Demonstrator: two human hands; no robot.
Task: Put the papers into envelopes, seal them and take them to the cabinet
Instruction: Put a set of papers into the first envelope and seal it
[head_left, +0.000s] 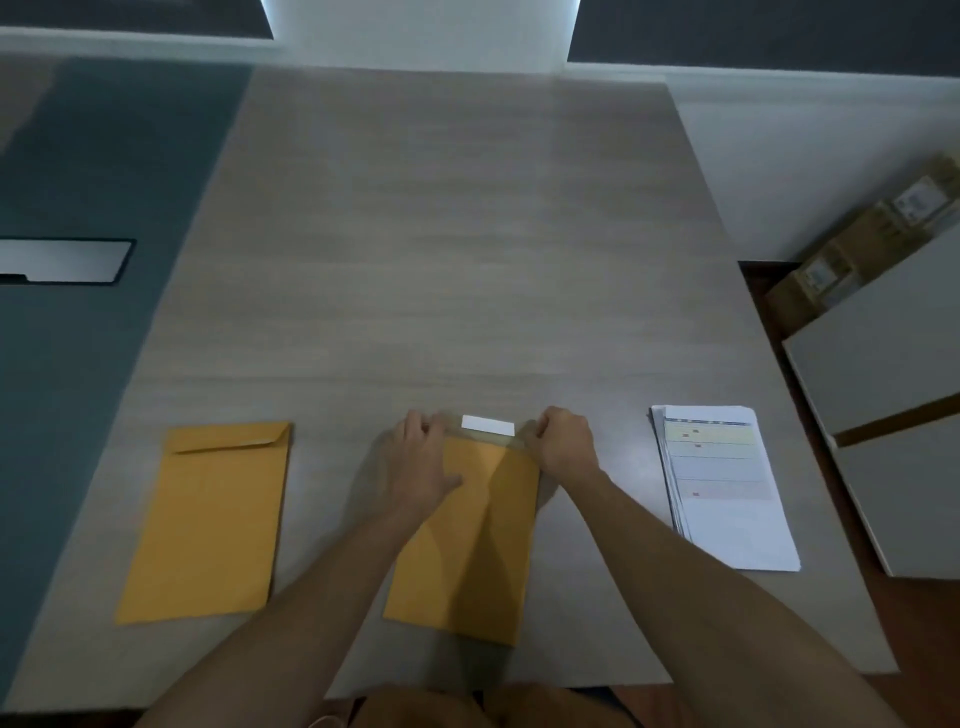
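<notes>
Lower centre, both hands, left hand (423, 465) and right hand (563, 441), pinch the top corners of a yellow-brown paper envelope (467, 545) lying lengthwise, mouth toward the frame's top

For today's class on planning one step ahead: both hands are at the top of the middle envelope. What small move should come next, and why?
Probably fold the flap down and press it shut. The left hand and right hand hold the top corners of the middle envelope, and a white strip shows at its open top edge, apparently paper or seal liner.
</notes>
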